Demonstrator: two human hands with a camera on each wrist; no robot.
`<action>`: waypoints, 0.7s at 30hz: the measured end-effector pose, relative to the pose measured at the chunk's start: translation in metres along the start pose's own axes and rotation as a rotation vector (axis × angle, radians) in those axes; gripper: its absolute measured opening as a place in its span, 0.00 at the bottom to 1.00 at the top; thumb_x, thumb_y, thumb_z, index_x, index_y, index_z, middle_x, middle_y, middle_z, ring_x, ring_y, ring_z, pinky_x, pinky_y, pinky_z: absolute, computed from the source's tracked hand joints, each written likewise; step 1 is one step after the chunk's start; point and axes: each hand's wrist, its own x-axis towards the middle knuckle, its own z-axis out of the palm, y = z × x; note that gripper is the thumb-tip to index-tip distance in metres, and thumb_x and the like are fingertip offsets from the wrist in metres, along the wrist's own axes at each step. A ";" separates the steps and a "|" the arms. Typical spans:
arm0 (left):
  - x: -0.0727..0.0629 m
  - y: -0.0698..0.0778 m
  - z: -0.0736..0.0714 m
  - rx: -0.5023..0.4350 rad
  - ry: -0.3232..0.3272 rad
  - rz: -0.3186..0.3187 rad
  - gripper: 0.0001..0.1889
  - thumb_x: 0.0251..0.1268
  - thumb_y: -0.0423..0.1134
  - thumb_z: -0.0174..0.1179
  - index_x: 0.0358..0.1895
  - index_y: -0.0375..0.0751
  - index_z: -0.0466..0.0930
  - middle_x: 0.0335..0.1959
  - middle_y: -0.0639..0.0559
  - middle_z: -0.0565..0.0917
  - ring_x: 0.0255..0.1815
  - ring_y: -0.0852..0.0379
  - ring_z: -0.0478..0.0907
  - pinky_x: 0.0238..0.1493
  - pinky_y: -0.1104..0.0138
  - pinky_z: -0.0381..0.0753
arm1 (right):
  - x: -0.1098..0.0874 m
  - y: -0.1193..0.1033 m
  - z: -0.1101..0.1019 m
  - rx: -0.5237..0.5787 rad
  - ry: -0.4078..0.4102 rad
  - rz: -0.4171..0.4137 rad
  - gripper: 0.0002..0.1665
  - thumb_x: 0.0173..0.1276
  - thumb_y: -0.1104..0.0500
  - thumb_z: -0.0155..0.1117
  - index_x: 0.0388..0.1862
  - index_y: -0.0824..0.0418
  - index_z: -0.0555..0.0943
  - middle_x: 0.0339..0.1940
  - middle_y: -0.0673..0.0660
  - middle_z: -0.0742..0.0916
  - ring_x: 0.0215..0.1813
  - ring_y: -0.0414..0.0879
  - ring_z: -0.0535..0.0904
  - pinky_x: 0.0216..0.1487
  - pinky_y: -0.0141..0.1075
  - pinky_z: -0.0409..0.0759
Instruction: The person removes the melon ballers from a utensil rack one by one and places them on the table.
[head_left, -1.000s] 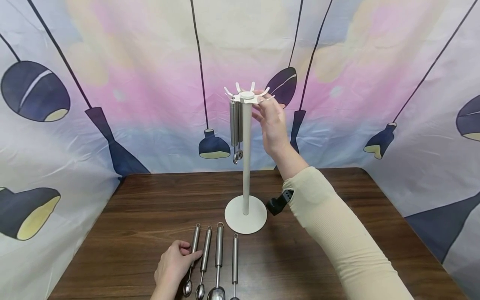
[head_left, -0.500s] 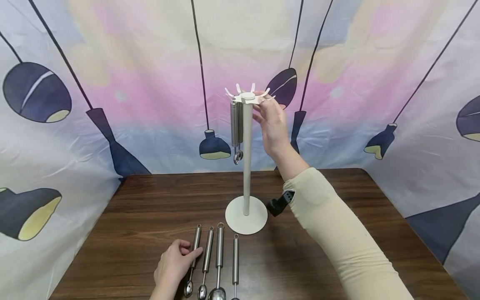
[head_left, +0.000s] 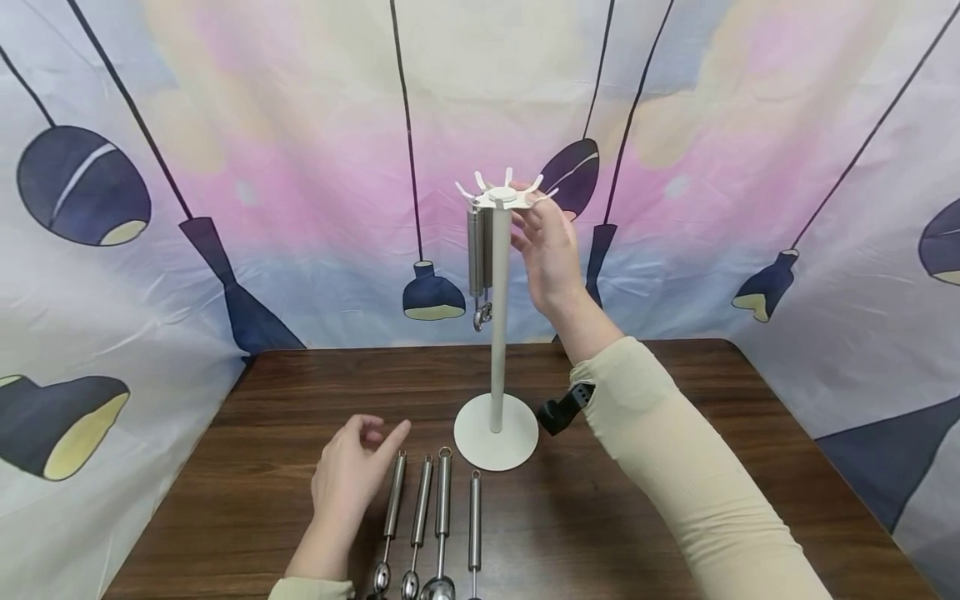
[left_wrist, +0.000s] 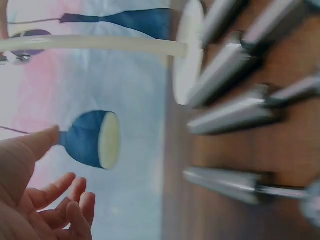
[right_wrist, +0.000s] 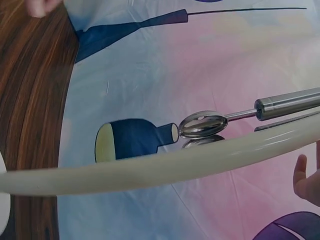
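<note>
Lower left: an open lane of tabletop [head_left: 225, 492] runs left of the left hand [head_left: 347, 473]. Lower centre: four steel utensils [head_left: 443, 500] lie side by side, the tightest gap between second and third from the left; the round base [head_left: 480, 450] crowds the upper ends of third and fourth. Centre: a passage extends between left hand and post [head_left: 498, 350], limited above by the hanging utensils [head_left: 476, 250]. Centre right: the right hand [head_left: 551, 254], black wrist device [head_left: 558, 414] and sleeve [head_left: 697, 483] bar that side; room lies between sleeve and fourth utensil. Contact with the hooks [head_left: 509, 177] is hard to judge, the right hand being partly hidden.
</note>
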 end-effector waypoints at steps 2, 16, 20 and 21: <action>0.004 0.012 -0.004 -0.041 0.019 0.026 0.35 0.59 0.74 0.55 0.53 0.47 0.80 0.45 0.50 0.86 0.44 0.52 0.84 0.39 0.57 0.78 | 0.000 0.000 -0.001 0.020 -0.015 0.019 0.15 0.72 0.55 0.44 0.46 0.52 0.79 0.39 0.43 0.89 0.48 0.42 0.78 0.52 0.36 0.71; 0.023 0.080 -0.015 -0.354 0.141 0.262 0.23 0.62 0.61 0.64 0.47 0.47 0.84 0.39 0.53 0.88 0.36 0.57 0.82 0.41 0.63 0.78 | 0.005 0.004 -0.008 0.122 -0.028 0.098 0.17 0.78 0.52 0.43 0.40 0.50 0.81 0.36 0.43 0.90 0.45 0.43 0.79 0.51 0.38 0.70; 0.026 0.096 -0.017 -0.391 0.166 0.334 0.20 0.63 0.57 0.65 0.47 0.46 0.84 0.39 0.53 0.87 0.36 0.57 0.82 0.40 0.63 0.78 | 0.007 0.004 -0.008 0.115 -0.019 0.119 0.16 0.79 0.51 0.43 0.39 0.50 0.79 0.35 0.43 0.90 0.47 0.44 0.79 0.53 0.39 0.70; 0.026 0.100 -0.018 -0.397 0.172 0.352 0.20 0.63 0.56 0.65 0.47 0.46 0.84 0.39 0.52 0.87 0.36 0.57 0.82 0.40 0.63 0.78 | 0.007 0.004 -0.007 0.115 -0.015 0.128 0.15 0.79 0.51 0.44 0.39 0.50 0.79 0.35 0.43 0.90 0.47 0.44 0.79 0.53 0.39 0.70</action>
